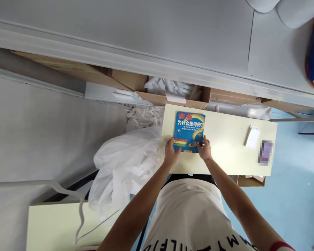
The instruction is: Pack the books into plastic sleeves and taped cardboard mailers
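A blue book (pixel 189 129) with red and white lettering on its cover lies flat on a pale yellow table (pixel 225 146). My left hand (pixel 171 153) grips the book's near left corner, fingers closed over its edge. At the near right corner sits my right hand (pixel 204 149), its fingers also closed on the cover's edge. Both forearms reach up from the bottom of the view.
A small white pad (pixel 252 136) and a blurred purple item (pixel 265 152) lie on the table's right part. An open cardboard box (pixel 172 92) with white packing stands behind the table. A white plastic bag (pixel 125 167) bulges at the left. A second pale table (pixel 54 226) is at lower left.
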The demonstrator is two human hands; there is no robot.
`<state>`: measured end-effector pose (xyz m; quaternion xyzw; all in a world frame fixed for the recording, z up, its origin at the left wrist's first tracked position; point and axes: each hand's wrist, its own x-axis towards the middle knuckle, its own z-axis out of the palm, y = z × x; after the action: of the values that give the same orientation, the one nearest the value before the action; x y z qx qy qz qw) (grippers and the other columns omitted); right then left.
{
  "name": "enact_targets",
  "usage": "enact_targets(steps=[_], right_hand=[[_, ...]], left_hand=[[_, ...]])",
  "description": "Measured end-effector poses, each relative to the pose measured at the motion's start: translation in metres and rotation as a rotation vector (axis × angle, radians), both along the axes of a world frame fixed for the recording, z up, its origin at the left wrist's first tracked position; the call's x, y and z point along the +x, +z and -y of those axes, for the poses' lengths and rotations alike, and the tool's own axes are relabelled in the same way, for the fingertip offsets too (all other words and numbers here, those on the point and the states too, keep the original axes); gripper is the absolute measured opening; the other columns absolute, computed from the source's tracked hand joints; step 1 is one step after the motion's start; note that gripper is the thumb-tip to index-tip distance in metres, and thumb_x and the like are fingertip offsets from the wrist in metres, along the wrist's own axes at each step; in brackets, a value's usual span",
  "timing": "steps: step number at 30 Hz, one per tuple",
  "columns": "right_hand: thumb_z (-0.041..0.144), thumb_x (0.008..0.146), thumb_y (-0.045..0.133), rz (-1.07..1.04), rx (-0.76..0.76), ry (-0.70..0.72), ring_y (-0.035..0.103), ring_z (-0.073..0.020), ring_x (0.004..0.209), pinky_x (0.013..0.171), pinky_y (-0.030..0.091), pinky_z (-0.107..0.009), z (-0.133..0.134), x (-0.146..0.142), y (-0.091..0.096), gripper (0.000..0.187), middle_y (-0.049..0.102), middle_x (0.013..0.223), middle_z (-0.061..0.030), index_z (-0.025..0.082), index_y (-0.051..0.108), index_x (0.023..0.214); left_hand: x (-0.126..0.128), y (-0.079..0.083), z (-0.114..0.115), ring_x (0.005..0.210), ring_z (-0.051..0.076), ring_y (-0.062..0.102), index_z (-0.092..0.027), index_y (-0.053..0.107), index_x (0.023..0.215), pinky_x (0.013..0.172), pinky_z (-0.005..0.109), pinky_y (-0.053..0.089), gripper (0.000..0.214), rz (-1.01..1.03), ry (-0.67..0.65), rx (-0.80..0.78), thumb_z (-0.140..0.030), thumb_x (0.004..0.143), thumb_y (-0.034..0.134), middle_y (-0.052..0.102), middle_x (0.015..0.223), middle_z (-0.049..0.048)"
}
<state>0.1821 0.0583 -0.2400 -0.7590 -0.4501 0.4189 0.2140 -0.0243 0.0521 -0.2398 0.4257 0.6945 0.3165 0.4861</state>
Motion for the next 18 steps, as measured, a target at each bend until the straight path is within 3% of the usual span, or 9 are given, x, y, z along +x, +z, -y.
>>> enact_targets(steps=[6, 11, 15, 18], right_hand=[[0.049, 0.089, 0.047, 0.093, 0.075, 0.060, 0.057, -0.0292, 0.110, 0.088, 0.055, -0.050, -0.007, -0.003, -0.003, 0.065, 0.048, 0.126, -0.0156, 0.020, 0.036, 0.146], [0.047, 0.087, 0.051, 0.104, 0.063, 0.084, 0.055, -0.0312, 0.114, 0.091, 0.054, -0.051, -0.013, -0.002, -0.002, 0.065, 0.048, 0.127, -0.0159, 0.019, 0.040, 0.144], [0.042, 0.083, 0.056, 0.108, 0.034, 0.090, 0.055, -0.0323, 0.113, 0.093, 0.053, -0.052, -0.020, -0.007, -0.001, 0.067, 0.049, 0.127, -0.0181, 0.015, 0.042, 0.143], [0.038, 0.081, 0.058, 0.091, 0.054, 0.092, 0.057, -0.0310, 0.108, 0.083, 0.057, -0.049, -0.024, -0.010, 0.013, 0.068, 0.051, 0.124, -0.0189, 0.015, 0.041, 0.143]], left_hand=[[-0.006, -0.005, -0.006, 0.119, 0.029, 0.054, -0.015, 0.048, 0.135, 0.103, 0.045, 0.044, 0.058, -0.223, -0.166, 0.181, -0.024, 0.078, 0.055, 0.059, 0.127, 0.0150], [-0.012, -0.001, -0.006, 0.124, 0.031, 0.052, -0.012, 0.047, 0.136, 0.105, 0.048, 0.041, 0.059, -0.375, -0.325, 0.203, -0.020, 0.078, 0.053, 0.056, 0.133, 0.0176], [-0.011, 0.002, -0.010, 0.126, 0.032, 0.051, -0.010, 0.046, 0.137, 0.105, 0.048, 0.042, 0.059, -0.421, -0.348, 0.170, -0.019, 0.079, 0.051, 0.055, 0.134, 0.0199], [-0.009, 0.008, -0.012, 0.128, 0.033, 0.050, -0.009, 0.046, 0.136, 0.106, 0.050, 0.041, 0.059, -0.431, -0.339, 0.168, -0.018, 0.078, 0.053, 0.054, 0.136, 0.0212]])
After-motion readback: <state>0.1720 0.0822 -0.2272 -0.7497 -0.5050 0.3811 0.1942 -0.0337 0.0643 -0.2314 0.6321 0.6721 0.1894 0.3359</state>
